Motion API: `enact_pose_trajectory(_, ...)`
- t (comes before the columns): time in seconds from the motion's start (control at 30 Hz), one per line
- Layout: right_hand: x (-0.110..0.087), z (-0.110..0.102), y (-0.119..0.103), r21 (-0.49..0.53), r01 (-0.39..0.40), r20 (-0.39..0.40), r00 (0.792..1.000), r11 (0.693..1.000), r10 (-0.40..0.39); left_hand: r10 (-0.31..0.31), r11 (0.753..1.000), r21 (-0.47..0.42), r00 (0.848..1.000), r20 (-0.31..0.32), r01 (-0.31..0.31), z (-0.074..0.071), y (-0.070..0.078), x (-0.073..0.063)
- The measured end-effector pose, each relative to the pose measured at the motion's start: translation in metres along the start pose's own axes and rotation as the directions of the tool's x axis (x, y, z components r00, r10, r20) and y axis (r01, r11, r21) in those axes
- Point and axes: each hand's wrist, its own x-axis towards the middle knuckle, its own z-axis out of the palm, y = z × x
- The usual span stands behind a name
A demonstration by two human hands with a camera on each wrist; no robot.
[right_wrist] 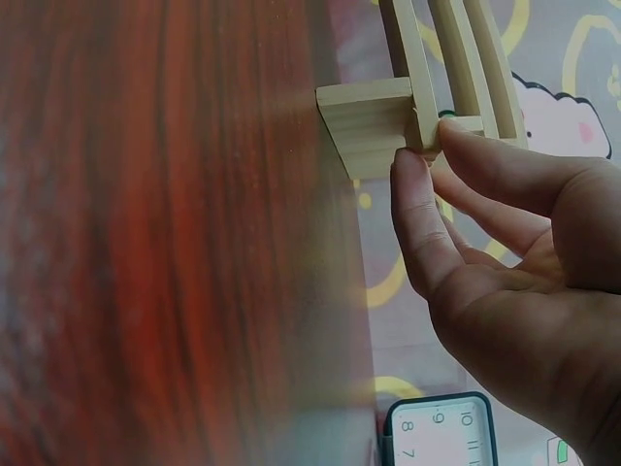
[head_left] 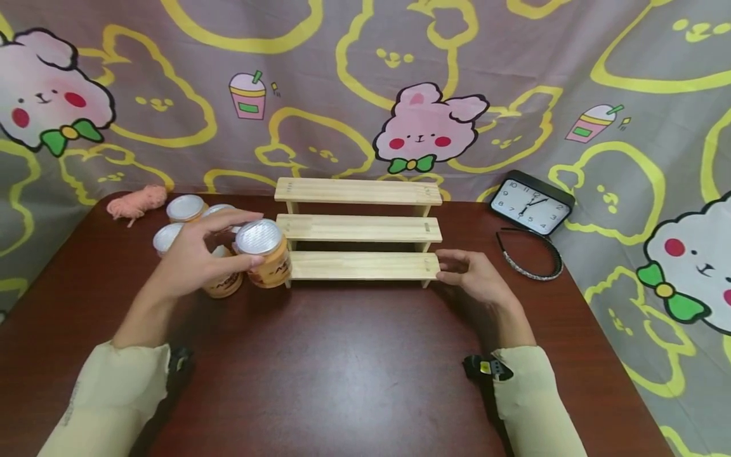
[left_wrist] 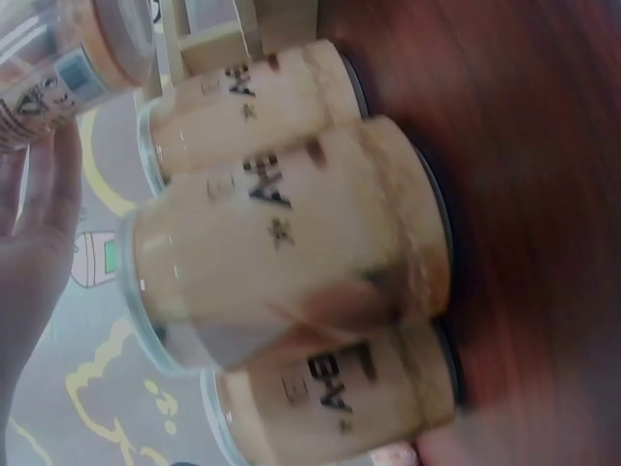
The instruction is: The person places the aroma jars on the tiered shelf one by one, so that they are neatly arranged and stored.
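Note:
My left hand (head_left: pixel 197 257) grips an orange-labelled can (head_left: pixel 270 257) with a silver lid, thumb and fingers around its sides. The can is lifted and slightly tilted, overlapping the left end of the wooden three-step rack (head_left: pixel 360 265) in the head view. In the left wrist view, the held can (left_wrist: pixel 68 68) is at the upper left, above several similar cans (left_wrist: pixel 291 233) standing on the table. At the rack's right end, my right hand (head_left: pixel 475 276) pinches the lowest step between thumb and fingertips; the right wrist view shows the fingers at the board's end (right_wrist: pixel 422 126).
More silver-lidded cans (head_left: pixel 185 208) stand left of the rack, beside a pink yarn bundle (head_left: pixel 137 202). A rectangular clock (head_left: pixel 531 204) and a dark sparkly headband (head_left: pixel 533 274) lie at the right. Patterned cloth (head_left: pixel 320 82) hangs behind the brown table (head_left: pixel 342 374).

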Motion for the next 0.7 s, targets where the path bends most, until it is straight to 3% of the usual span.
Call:
enact_pose_trajectory(0.27,0.0,-0.002,0.0,-0.006,0.006,0.013,1.0,1.0,-0.006,-0.015,0.998,-0.069,0.999,-0.043,0.012,0.013,0.002,0.014)
enact_pose_trajectory(0.7,0.001,-0.002,0.001,-0.014,0.002,0.011,1.0,1.0,-0.002,-0.12,0.991,-0.073,0.99,-0.069,0.115,0.028,0.009,0.026)
